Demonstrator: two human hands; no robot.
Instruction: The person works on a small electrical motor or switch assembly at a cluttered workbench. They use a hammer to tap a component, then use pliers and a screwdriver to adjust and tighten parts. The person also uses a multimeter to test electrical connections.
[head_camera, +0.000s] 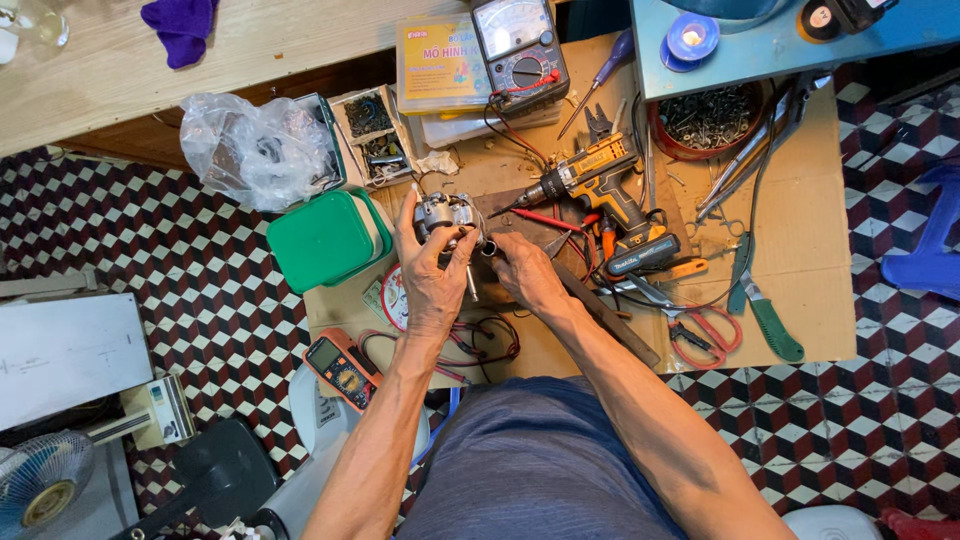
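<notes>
The left hand (432, 275) has its fingers (408, 215) clamped on a small grey motor (445, 215), held above the cardboard sheet (810, 250) on the floor; the right hand (525, 272) pinches its fingers together on the shaft end beside it. Risk, as judged: the one-handed grip could slip and drop the motor onto the clutter. The cordless drill (590, 180), red probe (545, 220), scissors (705, 335) and analogue meter (520, 45) crowd the right side closely.
</notes>
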